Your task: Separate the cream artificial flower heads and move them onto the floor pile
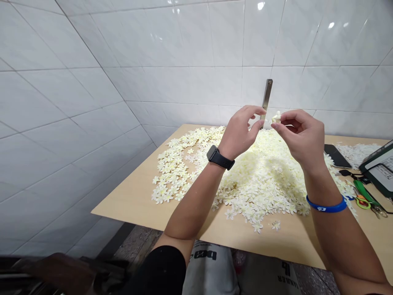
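My right hand (302,133) is closed in a pinch, raised above the heap, with a small cluster of creamy-white flowers (276,118) between thumb and fingertips. Facing it, my left hand (241,130) has its thumb and index finger curved and apart, close to the cluster but not visibly touching it. I can make out nothing for certain between the left fingers. Below both hands a large heap of pale yellow-white artificial flowers (254,176) covers the middle of the table. Single blossoms lie flat around its near edge.
The wooden table (132,198) stands against a tiled wall. A metal bar (267,96) rises at its back edge. On the right lie a black phone (337,156), more white petals (353,153), green-handled scissors (364,196) and a dark green box (380,166).
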`<state>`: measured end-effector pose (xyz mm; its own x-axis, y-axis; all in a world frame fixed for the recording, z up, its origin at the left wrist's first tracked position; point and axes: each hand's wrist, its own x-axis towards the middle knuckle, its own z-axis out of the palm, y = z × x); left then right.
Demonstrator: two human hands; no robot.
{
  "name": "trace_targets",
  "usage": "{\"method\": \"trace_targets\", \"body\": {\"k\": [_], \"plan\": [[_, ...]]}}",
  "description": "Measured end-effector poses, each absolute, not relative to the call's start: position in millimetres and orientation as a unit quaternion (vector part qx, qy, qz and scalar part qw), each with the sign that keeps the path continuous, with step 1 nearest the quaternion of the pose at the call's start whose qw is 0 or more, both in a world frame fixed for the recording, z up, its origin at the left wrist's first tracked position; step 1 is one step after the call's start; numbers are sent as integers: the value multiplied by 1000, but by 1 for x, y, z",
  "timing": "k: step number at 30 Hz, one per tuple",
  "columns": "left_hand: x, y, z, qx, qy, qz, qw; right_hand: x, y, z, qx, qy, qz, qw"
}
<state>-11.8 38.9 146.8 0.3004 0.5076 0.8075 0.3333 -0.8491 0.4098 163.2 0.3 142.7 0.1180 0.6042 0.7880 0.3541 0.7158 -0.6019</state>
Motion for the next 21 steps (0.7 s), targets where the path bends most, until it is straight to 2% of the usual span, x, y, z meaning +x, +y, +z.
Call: {"method": "trace_targets", "body": {"k": [5,9,15,21], "plan": [[-6,37,146,774,247,554,181,164,6,139,-369,-673,154,622],[-6,35,148,759,256,567,193,166,8,137,-358,-675,185,618],[-11,40,149,783,245,558,127,169,10,137,-345,-670,210,623],[-16,44,147,803,331,495,-1,169,9,139,-373,-655,175,633]]}}
